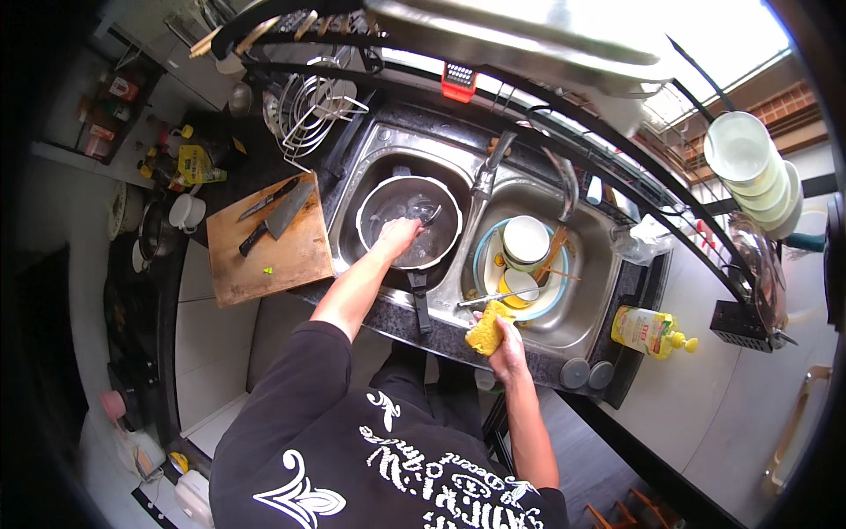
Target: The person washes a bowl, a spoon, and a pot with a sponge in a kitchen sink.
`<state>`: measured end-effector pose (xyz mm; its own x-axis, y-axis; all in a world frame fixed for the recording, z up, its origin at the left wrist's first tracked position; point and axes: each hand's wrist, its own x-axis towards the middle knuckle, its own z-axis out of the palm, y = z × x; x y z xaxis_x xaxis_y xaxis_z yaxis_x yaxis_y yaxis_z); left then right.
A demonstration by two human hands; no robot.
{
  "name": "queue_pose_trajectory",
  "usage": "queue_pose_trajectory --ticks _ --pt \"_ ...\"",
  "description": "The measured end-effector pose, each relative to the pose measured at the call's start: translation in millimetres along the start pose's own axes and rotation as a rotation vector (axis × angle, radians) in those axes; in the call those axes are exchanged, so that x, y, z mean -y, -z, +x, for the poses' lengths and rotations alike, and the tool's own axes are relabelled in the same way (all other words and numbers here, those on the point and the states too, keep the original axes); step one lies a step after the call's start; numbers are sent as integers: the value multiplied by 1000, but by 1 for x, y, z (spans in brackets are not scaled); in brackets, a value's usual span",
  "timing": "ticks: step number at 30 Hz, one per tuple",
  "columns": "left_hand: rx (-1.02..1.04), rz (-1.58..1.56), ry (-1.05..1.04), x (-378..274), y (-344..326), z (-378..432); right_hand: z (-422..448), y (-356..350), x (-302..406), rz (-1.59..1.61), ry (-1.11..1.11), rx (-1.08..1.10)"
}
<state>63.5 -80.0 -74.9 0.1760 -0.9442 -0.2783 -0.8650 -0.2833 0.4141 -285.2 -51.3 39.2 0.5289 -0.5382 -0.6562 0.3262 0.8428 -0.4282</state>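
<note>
My left hand (398, 239) reaches over a large round pot (380, 205) in the left sink basin. It grips a small metal utensil (433, 216), perhaps a spoon; its far end is hard to make out. The pot's black handle (420, 304) juts over the counter's front edge. In my right hand (509, 354) is a yellow sponge (489, 328), just in front of the right basin (591, 291). That basin holds a blue-rimmed dish (480, 261) with a white bowl (527, 239), a yellow cup (509, 294), wooden chopsticks (554, 254) and a long metal utensil (492, 298).
A cutting board (297, 268) with a cleaver (291, 211) and a knife (268, 200) overlaps the left counter edge. The faucet (486, 175) rises behind the basins. A dish soap bottle (648, 332) stands at right. A black rack (423, 73) arches overhead, with stacked bowls (740, 149) at its right.
</note>
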Motion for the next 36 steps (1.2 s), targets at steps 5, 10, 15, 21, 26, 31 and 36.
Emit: queue_pose_trajectory --ticks 5,10,15,21,26,31,36 --pt "-130 -307 -22 -28 37 -13 -12 6 18 -37 19 -11" --pt "11 -527 -131 -102 79 -29 -2 28 43 -233 155 -42" --pt "160 -589 -252 -184 82 -40 19 5 86 -692 535 -218" --pt "229 -557 -325 -250 70 -49 40 -7 125 -872 843 -373" --pt "51 -352 -480 -273 69 -58 18 -19 129 -960 958 -416" --pt "101 -428 -481 -273 71 -57 43 13 131 -934 1024 -446" --pt "247 -377 -369 -281 85 -61 64 40 132 -451 757 -361"
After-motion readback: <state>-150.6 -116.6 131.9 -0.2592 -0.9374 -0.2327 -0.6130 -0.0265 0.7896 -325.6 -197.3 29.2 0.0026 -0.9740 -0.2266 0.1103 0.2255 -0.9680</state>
